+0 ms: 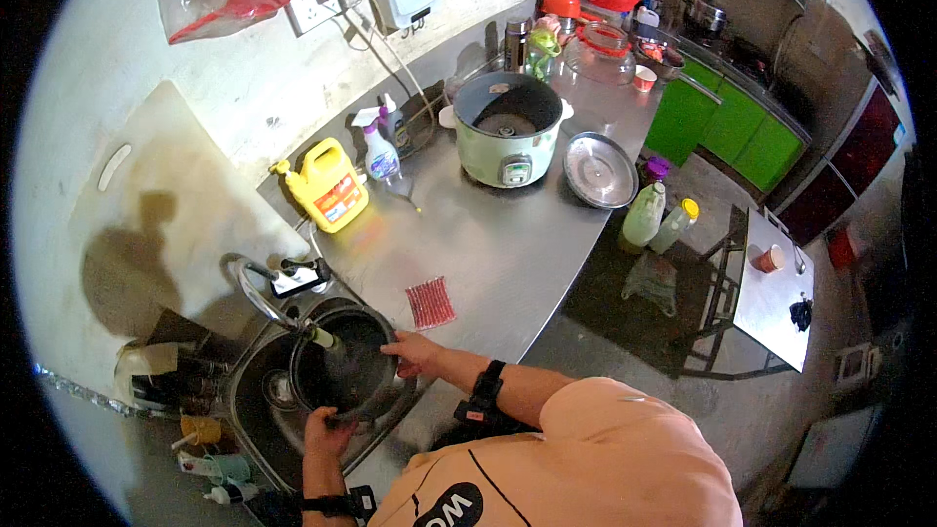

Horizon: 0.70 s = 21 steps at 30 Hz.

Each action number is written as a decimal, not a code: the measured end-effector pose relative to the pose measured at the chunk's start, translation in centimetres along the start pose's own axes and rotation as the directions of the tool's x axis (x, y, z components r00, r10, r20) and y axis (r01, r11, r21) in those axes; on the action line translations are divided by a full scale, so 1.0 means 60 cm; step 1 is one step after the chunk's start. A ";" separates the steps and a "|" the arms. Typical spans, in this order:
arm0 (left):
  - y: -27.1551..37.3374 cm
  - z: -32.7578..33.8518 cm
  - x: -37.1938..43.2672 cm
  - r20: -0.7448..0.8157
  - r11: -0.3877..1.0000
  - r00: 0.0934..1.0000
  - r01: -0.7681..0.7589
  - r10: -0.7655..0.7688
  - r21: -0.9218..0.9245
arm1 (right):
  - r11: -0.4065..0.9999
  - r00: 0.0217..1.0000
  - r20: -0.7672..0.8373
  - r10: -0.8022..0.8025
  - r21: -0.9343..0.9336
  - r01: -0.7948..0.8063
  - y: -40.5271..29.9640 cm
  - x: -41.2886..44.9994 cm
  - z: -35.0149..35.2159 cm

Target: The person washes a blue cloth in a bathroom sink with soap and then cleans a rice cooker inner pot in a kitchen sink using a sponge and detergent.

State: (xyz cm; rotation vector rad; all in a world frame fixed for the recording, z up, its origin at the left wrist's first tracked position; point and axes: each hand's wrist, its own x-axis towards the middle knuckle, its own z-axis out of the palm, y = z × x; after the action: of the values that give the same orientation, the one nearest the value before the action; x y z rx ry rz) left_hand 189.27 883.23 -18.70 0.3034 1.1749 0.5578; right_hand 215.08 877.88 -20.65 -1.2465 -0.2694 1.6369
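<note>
Under the running faucet (260,300), a dark metal inner pot (359,380) is held over the steel sink (245,399). My right hand (411,353) grips the pot's rim on its right side. At the rim's near side, my left hand (329,430) has hold of it too. The pot covers much of the sink, while the drain (278,388) shows to its left. Water seems to fall into the pot, but how much it contains is hard to tell. A red scrubbing pad (430,303) lies on the steel counter (476,256) just beyond my right hand.
A rice cooker body (509,139) stands open, its round lid (601,170) beside it. Toward the wall are a yellow jug (327,187) and a spray bottle (379,150). Cups and brushes (212,454) crowd the sink's left. A low table (776,285) stands at right.
</note>
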 end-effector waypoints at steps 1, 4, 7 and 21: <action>0.002 0.003 0.000 -0.102 0.999 0.995 0.004 0.001 0.044 | 0.998 0.998 0.065 -0.014 -0.063 0.018 -0.005 -0.006 -0.010; 0.000 0.020 -0.010 0.024 0.994 0.997 -0.072 0.070 0.077 | 0.999 0.991 0.133 -0.017 0.036 0.012 0.003 -0.002 -0.022; -0.006 -0.018 0.021 -0.085 0.999 0.996 -0.023 0.019 -0.042 | 0.999 0.991 0.128 -0.037 0.030 0.033 -0.005 -0.016 -0.004; 0.002 0.014 -0.003 -0.065 0.997 0.996 0.061 -0.058 0.041 | 0.999 0.995 0.091 -0.050 0.011 0.049 -0.013 -0.050 -0.013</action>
State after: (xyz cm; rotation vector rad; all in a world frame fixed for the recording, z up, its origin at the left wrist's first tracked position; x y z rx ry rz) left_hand 189.97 883.27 -18.18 0.2878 1.2553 0.4942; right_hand 216.04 875.52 -18.68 -1.1516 -0.3464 1.6525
